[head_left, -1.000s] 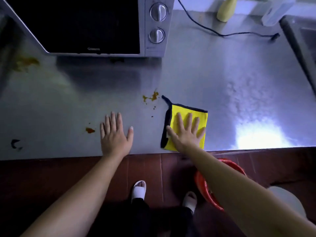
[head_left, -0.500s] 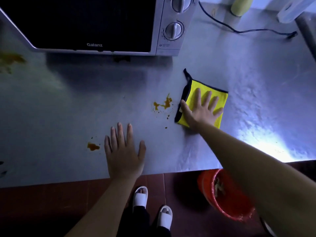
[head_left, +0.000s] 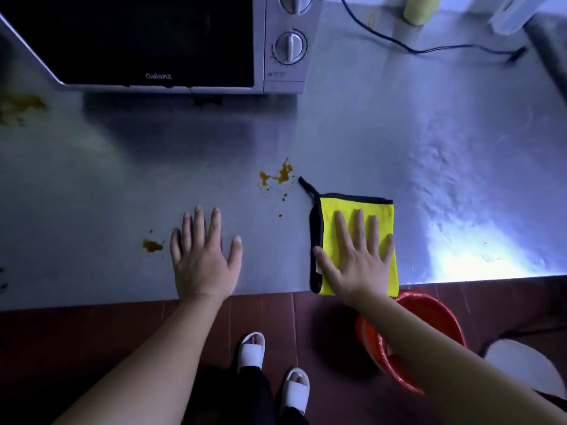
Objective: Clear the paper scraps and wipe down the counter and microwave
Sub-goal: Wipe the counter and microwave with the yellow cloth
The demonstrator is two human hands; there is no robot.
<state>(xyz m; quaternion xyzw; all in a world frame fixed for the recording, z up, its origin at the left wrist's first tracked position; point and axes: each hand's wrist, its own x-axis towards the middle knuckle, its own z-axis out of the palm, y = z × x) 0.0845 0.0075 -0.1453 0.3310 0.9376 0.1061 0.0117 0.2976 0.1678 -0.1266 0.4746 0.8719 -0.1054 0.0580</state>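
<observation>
Yellow cloth (head_left: 352, 203) is pinned flat at the front edge of the counter (head_left: 399, 133) by the right hand (head_left: 359, 265), fingers straight and slightly spread. The left hand (head_left: 202, 265) is laid flat at its 9 o'clock, fingers apart. The cloth is judged soft, light and limp — best driven by palm pressure. An orange splatter (head_left: 280, 176) is noted at its 11 o'clock.

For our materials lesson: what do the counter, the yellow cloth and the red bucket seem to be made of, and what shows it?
Counter: probably stainless steel, brushed; grey sheen and bright glare patch. Yellow cloth: likely microfibre; fuzzy matte nap, black sewn edging. Red bucket: seemingly plastic; smooth, uniformly coloured glossy rim.
</observation>
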